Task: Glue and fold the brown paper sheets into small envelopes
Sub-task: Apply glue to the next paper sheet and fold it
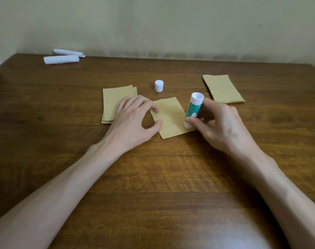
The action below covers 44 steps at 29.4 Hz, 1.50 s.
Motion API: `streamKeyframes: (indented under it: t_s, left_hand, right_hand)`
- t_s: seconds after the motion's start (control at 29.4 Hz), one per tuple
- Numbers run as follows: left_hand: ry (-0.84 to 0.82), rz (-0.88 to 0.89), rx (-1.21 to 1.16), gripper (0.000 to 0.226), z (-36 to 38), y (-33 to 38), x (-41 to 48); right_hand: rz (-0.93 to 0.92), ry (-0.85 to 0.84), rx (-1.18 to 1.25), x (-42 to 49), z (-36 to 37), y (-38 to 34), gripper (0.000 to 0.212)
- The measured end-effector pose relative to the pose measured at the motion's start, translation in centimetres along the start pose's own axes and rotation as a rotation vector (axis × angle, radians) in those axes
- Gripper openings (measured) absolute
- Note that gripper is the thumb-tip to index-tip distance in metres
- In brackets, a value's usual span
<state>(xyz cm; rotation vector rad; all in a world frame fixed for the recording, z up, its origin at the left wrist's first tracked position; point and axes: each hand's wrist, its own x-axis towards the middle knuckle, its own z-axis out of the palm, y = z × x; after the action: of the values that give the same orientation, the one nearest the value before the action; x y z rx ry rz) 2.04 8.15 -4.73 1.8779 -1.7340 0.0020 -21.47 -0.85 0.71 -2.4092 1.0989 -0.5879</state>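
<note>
A single brown paper sheet [171, 117] lies flat in the middle of the wooden table [153, 177]. My left hand [133, 119] presses its left edge with fingertips and thumb. My right hand [223, 123] grips a green-and-white glue stick [193, 108], which stands on the sheet's right edge, one end down on the paper. Its white cap [159, 85] stands alone behind the sheet. A stack of brown sheets [113, 103] lies to the left, partly under my left hand. Another brown stack [223, 88] lies at the right.
Two folded white paper pieces [63, 57] lie at the table's far left corner. A pale wall [171, 24] rises behind the table's far edge.
</note>
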Motion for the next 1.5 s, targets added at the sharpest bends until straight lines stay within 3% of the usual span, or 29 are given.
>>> streamKeyframes:
  t_s: [0.2, 0.44, 0.68, 0.88, 1.06, 1.5]
  left_hand:
    - [-0.002, 0.002, -0.003, 0.039, -0.1, 0.0, 0.0]
    - [-0.003, 0.004, 0.0, 0.038, 0.0, -0.2, 0.0]
    - [-0.007, -0.002, 0.016, 0.034, -0.2, 0.0, 0.1]
    - [-0.003, 0.0, 0.019, 0.034, -0.2, 0.1, 0.1]
    - [-0.012, -0.01, 0.017, 0.032, -0.2, 0.2, 0.0]
    - [-0.011, -0.009, 0.003, 0.035, -0.2, 0.1, 0.1]
  right_hand:
    - [0.028, -0.007, 0.024, -0.1, -0.3, 0.3, 0.038]
    - [0.054, 0.241, 0.386, -0.4, -0.8, 0.3, 0.036]
    - [-0.056, -0.019, 0.189, -0.4, 1.1, -0.7, 0.036]
    - [-0.039, -0.026, 0.193, -0.2, 0.9, -0.7, 0.05]
    - [-0.008, -0.17, 0.202, -0.1, 0.2, -0.7, 0.034]
    - [0.049, -0.106, 0.02, -0.4, -0.6, -0.9, 0.029]
